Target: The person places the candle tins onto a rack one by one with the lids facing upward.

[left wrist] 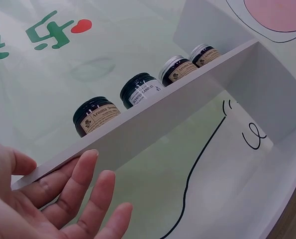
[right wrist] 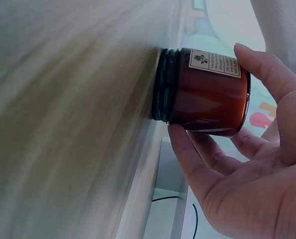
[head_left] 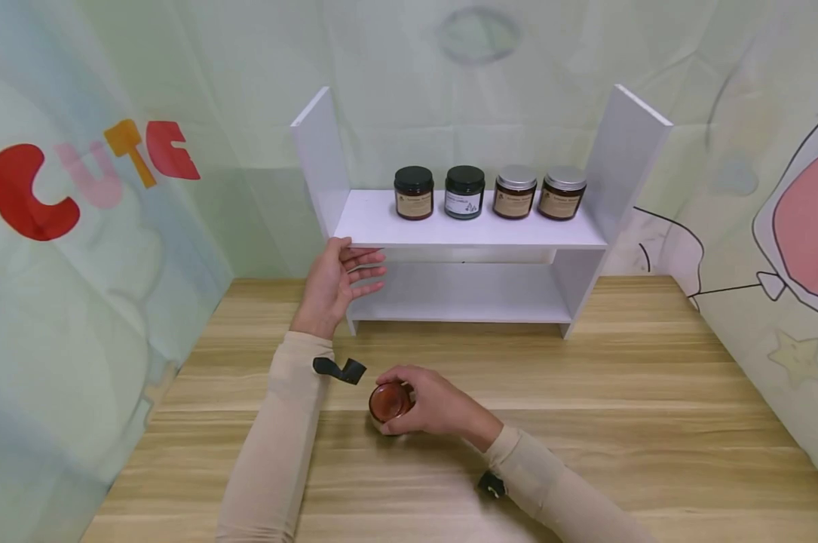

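Note:
In the head view my right hand (head_left: 439, 401) holds an amber glass candle jar (head_left: 388, 403) low over the table, thumb and fingers around its side. The jar is upside down; its dark lid (right wrist: 163, 84) faces the wood in the right wrist view, and a tan label shows near its base. My left hand (head_left: 332, 285) grips the front left edge of the white shelf (head_left: 368, 222), thumb at the top, index finger under the board, other fingers spread loosely below. Along the upper board stand black-lidded candle jars (head_left: 414, 194) and silver-lidded candle jars (head_left: 515, 194).
The shelf's lower board (head_left: 463, 294) lies beneath the upper one, with upright side panels (head_left: 629, 151) at both ends. A wood-grain table (head_left: 653, 422) carries the shelf. Printed cloth walls (head_left: 259, 151) enclose the back and sides. Black straps (head_left: 341, 369) sit at the wrists.

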`<state>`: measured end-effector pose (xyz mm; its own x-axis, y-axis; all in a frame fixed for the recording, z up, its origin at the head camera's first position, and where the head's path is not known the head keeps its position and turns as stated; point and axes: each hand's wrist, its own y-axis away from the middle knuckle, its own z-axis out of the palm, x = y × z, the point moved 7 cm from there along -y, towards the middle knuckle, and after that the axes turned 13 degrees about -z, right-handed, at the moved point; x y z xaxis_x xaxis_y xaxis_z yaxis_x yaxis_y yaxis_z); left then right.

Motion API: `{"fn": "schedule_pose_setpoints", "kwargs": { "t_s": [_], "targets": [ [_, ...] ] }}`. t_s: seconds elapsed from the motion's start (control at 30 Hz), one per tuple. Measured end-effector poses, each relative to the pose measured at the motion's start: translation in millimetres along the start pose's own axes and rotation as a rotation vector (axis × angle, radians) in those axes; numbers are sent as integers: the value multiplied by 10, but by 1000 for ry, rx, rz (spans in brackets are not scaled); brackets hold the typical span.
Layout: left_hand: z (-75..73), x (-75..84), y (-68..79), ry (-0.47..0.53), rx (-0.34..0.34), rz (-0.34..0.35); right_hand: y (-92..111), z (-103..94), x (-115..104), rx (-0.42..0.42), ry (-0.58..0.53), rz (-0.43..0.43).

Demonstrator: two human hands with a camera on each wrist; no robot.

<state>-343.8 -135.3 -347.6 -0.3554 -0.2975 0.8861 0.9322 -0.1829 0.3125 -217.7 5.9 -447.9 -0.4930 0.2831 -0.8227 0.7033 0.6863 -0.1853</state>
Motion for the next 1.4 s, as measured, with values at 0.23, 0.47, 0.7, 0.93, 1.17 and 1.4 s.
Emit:
{"fn": "schedule_pose_setpoints", "kwargs": {
  "t_s": [0.23,0.47,0.7,0.93,1.17,1.4],
  "targets": [
    [8,-4,-16,0,16,-9,-2,-7,-26,17,41,-26],
    [42,7,-14,-16,21,-15,23,-33,-37,22,39,-24],
    [37,21,-4,-15,16,-11,55,-75,-10,22,27,-24],
    [15,10,9,-6,17,-17,128,-121,44,16,-1,21],
    [15,13,19,-12,21,-13,203,-193,57,25,-15,32],
    [6,2,9,-8,16,-14,300,-264,122,60,-11,40]
  ]
}}
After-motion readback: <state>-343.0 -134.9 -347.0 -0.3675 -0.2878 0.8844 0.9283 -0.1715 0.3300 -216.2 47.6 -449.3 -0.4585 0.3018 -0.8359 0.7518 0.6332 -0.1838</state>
